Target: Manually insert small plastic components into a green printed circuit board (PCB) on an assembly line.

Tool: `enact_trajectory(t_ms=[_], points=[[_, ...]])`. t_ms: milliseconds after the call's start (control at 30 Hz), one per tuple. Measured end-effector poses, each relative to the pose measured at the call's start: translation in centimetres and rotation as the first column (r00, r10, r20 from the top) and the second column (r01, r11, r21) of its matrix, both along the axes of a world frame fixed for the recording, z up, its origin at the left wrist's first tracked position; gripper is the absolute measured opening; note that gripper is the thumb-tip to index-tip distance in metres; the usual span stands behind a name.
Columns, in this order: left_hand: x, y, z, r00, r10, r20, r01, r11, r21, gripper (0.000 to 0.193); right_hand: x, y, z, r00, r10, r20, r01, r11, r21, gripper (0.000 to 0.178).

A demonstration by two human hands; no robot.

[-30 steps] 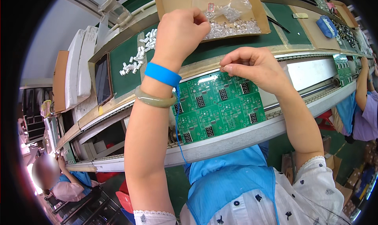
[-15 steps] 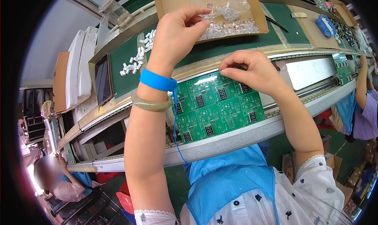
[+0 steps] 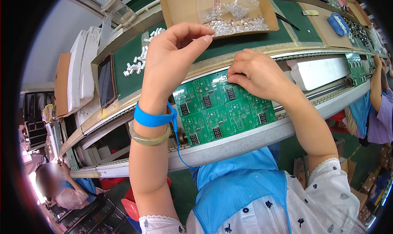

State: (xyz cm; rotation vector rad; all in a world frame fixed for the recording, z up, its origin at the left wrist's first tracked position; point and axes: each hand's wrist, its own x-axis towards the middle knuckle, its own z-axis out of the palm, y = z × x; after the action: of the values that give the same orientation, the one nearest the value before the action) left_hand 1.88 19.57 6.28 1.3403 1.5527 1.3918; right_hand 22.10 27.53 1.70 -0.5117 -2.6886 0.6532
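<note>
A green circuit board (image 3: 241,119) with several black digit displays lies across the rails in front of me. My right hand (image 3: 256,72) is over its far edge, thumb and forefinger pinched against the board; whatever they hold is hidden. My left hand (image 3: 174,52) is raised beyond the board, just short of the cardboard box (image 3: 180,13). Its thumb and forefinger tips come together, and anything between them is too small to name. Small clear parts (image 3: 245,26) fill the box's near side, beside a clear plastic bag (image 3: 208,2). My left wrist wears a blue strap (image 3: 152,118) with a cord.
White cylindrical parts (image 3: 134,67) lie loose on the green bench left of the box. Black tweezers (image 3: 287,22) rest to its right, with a blue container (image 3: 338,25) beyond. A metal rail (image 3: 245,142) runs along the near side. Co-workers sit at both far ends.
My left hand has drawn back from over the box toward me, its fingertips closer together. My right hand has shifted slightly left and lower along the board's far edge.
</note>
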Motion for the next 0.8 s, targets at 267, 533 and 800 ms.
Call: enact_trajectory(t_ms=[267, 533, 800], points=[[0.1, -2.0, -0.4, 0.999, 0.015, 0.041, -0.011, 0.997, -0.079, 0.015, -0.1, -0.4, 0.1, 1.000, -0.020, -0.006, 0.021, 0.999, 0.047, 0.011], [0.3, -2.4, -1.0, 0.995, 0.045, 0.091, -0.034, 0.992, -0.122, 0.015, -0.3, -1.1, 0.2, 0.999, -0.036, 0.004, 0.035, 0.991, 0.129, 0.013], [0.7, -2.8, -1.3, 0.993, 0.040, 0.114, -0.019, 0.985, -0.172, 0.016, -0.4, -1.7, 0.5, 0.998, -0.059, 0.011, 0.055, 0.977, 0.207, 0.014]])
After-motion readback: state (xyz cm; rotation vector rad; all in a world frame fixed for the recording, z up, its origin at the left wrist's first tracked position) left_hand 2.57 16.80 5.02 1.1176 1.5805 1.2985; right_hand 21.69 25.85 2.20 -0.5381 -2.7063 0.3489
